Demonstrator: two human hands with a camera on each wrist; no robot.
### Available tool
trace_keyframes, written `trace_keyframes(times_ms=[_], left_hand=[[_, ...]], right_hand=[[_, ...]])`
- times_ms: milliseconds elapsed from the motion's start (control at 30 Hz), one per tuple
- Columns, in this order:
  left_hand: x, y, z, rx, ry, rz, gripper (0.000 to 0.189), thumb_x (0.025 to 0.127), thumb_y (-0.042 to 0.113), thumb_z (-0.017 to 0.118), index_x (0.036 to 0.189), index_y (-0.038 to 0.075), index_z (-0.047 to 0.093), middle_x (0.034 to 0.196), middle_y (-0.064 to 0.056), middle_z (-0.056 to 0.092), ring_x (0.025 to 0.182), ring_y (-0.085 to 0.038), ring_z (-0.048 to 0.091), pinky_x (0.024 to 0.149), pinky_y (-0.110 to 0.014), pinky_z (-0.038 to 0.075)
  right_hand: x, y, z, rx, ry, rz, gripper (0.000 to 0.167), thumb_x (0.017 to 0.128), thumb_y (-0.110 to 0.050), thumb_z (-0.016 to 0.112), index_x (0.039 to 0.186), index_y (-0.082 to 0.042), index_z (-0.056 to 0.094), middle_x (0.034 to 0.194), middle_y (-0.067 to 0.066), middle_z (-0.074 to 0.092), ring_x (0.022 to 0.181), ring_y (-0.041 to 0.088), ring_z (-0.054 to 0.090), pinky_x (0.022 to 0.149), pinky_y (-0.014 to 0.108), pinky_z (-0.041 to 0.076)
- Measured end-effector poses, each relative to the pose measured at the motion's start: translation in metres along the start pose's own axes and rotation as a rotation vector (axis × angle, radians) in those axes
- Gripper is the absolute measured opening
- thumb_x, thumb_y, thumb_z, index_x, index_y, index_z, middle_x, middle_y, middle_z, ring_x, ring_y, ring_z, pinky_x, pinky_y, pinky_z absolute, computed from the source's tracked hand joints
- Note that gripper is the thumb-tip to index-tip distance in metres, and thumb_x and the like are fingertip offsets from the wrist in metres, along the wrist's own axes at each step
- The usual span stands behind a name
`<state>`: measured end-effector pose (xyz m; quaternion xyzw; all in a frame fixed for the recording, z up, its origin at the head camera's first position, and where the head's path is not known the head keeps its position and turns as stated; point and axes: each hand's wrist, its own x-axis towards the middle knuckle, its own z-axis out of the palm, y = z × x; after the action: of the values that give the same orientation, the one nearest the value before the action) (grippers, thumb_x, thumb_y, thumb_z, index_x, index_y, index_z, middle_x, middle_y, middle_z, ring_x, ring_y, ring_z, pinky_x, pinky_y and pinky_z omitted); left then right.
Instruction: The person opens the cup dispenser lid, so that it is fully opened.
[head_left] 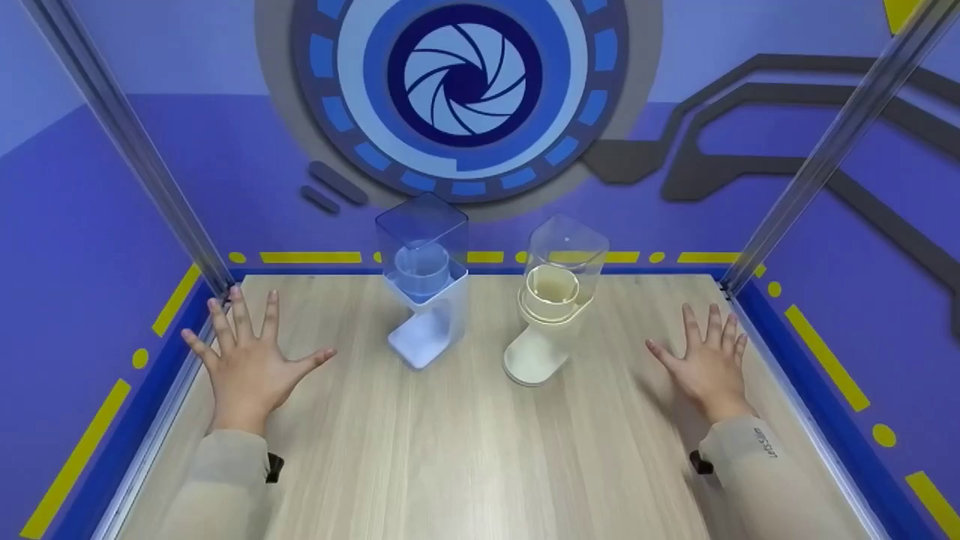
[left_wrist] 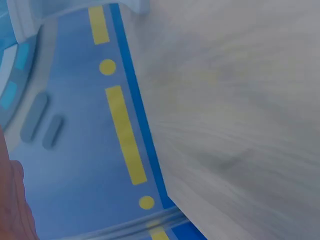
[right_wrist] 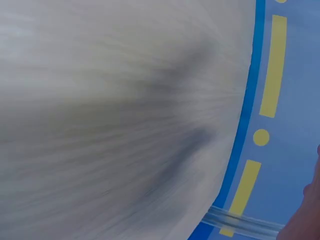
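In the head view, my left hand (head_left: pixel 251 367) is held above the table's left side, fingers spread, palm down, with nothing in it. Likewise my right hand (head_left: pixel 709 371) is spread on the right side and holds nothing. Between them, toward the back, stand two dispenser-like containers. One is white and bluish (head_left: pixel 427 337), with a clear squarish upper part (head_left: pixel 420 225) and a round cup shape inside. The other is cream (head_left: pixel 536 356), with a clear top (head_left: pixel 568 244) and a round cream ring. Neither hand touches them. Each wrist view catches only a hand's edge.
The light wood table (head_left: pixel 450 465) ends at a blue and yellow-marked back wall (head_left: pixel 210 180). Metal posts (head_left: pixel 135 142) rise at both back corners, and side walls stand close beyond each hand. Small black pieces (head_left: pixel 275 468) show at the wrists.
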<state>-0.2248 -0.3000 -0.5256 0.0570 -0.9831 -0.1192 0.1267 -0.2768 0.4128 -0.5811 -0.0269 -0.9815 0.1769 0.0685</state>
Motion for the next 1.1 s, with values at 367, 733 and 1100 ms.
trace_keyframes(times_ms=[367, 733, 1100], left_hand=[[-0.004, 0.032, -0.002, -0.04, 0.107, 0.007, 0.139, 0.08, 0.104, 0.061, 0.184, 0.03, 0.005, 0.186, -0.01, -0.03, 0.171, -0.048, -0.032, 0.128, -0.087, -0.026], [-0.02, 0.058, 0.002, -0.175, 0.26, 0.024, 0.139, 0.076, 0.101, 0.069, 0.184, 0.03, 0.014, 0.192, -0.015, -0.01, 0.175, -0.055, -0.013, 0.133, -0.089, -0.014], [-0.042, 0.1, 0.017, -0.47, 0.279, 0.081, 0.112, 0.093, 0.067, 0.081, 0.179, 0.014, 0.032, 0.19, -0.023, 0.011, 0.174, -0.057, 0.009, 0.13, -0.091, 0.026]], right_hand=[[0.001, -0.023, -0.006, 0.022, 0.034, -0.052, 0.116, 0.101, -0.083, 0.059, 0.184, -0.022, 0.005, 0.188, 0.027, -0.014, 0.171, 0.06, -0.02, 0.137, 0.084, -0.01], [-0.002, -0.047, -0.008, 0.065, 0.118, -0.116, 0.114, 0.101, -0.074, 0.069, 0.184, -0.024, 0.01, 0.191, 0.025, -0.005, 0.175, 0.057, -0.01, 0.141, 0.081, -0.004], [-0.004, -0.059, -0.002, 0.156, 0.233, -0.167, 0.106, 0.101, -0.058, 0.077, 0.183, -0.021, 0.02, 0.19, 0.023, 0.01, 0.176, 0.054, 0.003, 0.141, 0.081, 0.009]])
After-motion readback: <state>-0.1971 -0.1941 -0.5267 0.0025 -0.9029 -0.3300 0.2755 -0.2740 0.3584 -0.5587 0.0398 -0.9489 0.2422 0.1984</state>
